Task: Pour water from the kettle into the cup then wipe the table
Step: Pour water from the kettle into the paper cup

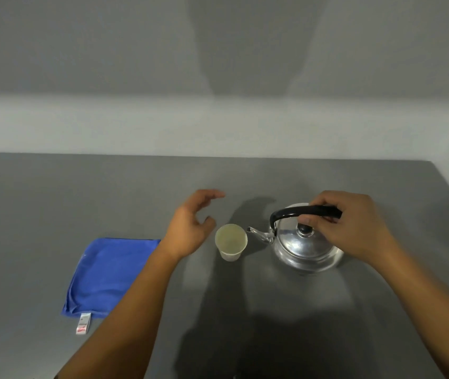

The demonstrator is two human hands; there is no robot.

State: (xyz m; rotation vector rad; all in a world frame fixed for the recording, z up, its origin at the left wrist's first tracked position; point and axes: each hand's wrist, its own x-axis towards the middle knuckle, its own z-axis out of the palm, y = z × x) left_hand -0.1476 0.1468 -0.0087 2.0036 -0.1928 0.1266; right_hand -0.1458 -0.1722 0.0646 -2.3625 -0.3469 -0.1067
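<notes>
A shiny metal kettle (304,248) with a black arched handle and black lid knob stands on the grey table (53,203), its spout pointing left. My right hand (352,225) is curled around the handle from the right. Just left of the spout stands a small pale translucent cup (230,242), upright, with liquid inside. My left hand (190,225) hovers beside the cup's left, fingers spread and curved, not touching it. A folded blue cloth (108,277) with a white tag lies flat at the left, partly under my left forearm.
The table's far edge meets a plain grey wall (217,77), and its right edge slants off at the far right. Shadows of my arms fall on the table in front of the cup and kettle.
</notes>
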